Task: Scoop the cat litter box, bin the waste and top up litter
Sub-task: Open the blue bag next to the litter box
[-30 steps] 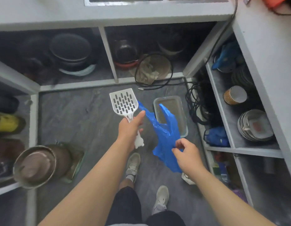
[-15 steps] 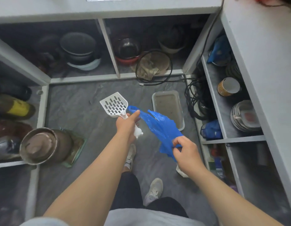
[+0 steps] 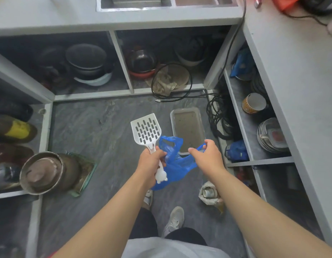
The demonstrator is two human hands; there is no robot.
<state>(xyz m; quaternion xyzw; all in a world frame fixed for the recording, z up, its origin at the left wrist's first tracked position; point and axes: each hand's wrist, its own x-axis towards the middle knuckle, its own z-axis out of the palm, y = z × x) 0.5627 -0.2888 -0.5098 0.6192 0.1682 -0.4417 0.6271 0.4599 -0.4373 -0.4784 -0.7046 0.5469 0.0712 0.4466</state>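
Litter box [image 3: 187, 130] on floor at 12 o'clock of the feet, unscooped. Left hand [image 3: 150, 165] grips scoop [image 3: 147, 134] handle plus one edge of blue bag [image 3: 175, 164]; right hand [image 3: 208, 157] pinches the other handle. Prep step, I'd say: next, spread the bag mouth, crouch, scoop

The litter box [image 3: 187, 130] lies just beyond the right hand [image 3: 208, 157]; the scoop [image 3: 146, 132] rises from the left hand [image 3: 150, 164]; the bag [image 3: 177, 164] hangs between both.
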